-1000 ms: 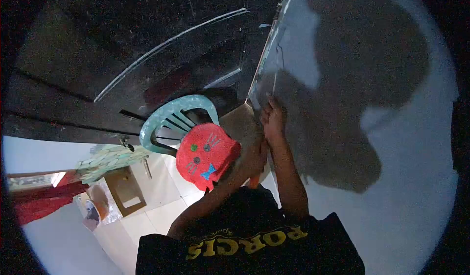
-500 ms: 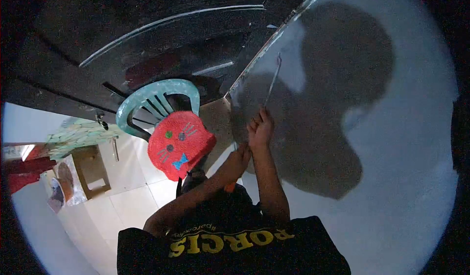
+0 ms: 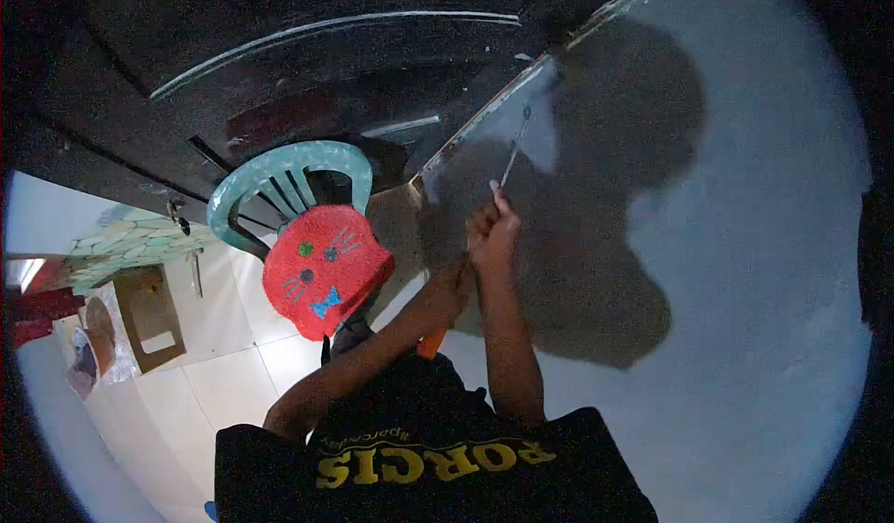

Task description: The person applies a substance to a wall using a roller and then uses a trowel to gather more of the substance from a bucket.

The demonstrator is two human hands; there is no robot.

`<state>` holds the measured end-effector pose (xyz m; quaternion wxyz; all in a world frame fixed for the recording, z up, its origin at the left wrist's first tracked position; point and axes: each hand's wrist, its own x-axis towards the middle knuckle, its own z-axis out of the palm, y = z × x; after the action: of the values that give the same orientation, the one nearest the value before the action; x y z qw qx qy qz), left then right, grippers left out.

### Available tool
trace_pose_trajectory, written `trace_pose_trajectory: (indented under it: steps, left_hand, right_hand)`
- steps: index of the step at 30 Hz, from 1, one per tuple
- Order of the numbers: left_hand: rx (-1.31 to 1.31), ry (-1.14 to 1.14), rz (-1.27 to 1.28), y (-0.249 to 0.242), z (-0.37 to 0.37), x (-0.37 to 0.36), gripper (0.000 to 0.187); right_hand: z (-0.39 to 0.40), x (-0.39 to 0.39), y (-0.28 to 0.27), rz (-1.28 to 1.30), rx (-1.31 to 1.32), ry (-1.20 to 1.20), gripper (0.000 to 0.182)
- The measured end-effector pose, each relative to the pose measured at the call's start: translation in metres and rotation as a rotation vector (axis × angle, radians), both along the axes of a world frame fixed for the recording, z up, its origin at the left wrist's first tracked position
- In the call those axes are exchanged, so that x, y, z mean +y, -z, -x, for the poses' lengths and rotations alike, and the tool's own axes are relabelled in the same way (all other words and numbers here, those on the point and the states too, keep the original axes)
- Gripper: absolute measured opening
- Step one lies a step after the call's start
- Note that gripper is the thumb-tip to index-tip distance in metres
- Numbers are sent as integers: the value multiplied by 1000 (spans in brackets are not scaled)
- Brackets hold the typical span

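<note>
A thin, pale rod rises from the fingers of my right hand and ends in a small darker tip in front of the grey wall. My right hand is closed around its lower part. Just below and left, my left hand is closed, close against the right wrist. An orange handle-like piece sticks out beneath the left hand, roughly in line with the rod; the stretch between is hidden by my hands.
A pale green plastic chair with a red cat-face cushion stands to the left. The grey wall on the right carries large shadows. A dark panel lies beyond, and a wooden box-like piece is at the far left.
My hands and the rod have shifted slightly up and left in view. The right index finger now extends farther along the rod. The chair has also shifted left in the picture.
</note>
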<state>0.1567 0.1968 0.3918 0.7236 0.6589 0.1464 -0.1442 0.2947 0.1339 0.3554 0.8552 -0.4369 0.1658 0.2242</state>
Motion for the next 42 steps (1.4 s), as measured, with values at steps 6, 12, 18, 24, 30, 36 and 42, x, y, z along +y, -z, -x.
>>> trace_pose_trajectory:
  steps: [6,12,18,24,30,36,42]
  left_hand:
    - [-71,-19,-51,19,20,-25,42]
    - [-378,-118,-204,69,-18,-12,44]
    - [12,83,-42,47,24,-13,49]
    - [-566,63,-300,101,-16,-18,51]
    - [-81,210,-204,62,7,1,49]
    - [39,82,50,73,12,-8,43]
    - [138,64,62,48,-8,10,42]
  right_hand:
    - [20,-27,11,-98,-6,30,23]
    - [-9,16,-9,93,-41,2,25]
    - [28,-15,18,-193,-2,22,24]
    - [-21,3,30,103,-202,-27,17]
    - [15,1,21,-94,73,75,7]
    - [11,-11,45,-86,95,1,6]
    - [1,10,29,41,98,65,7]
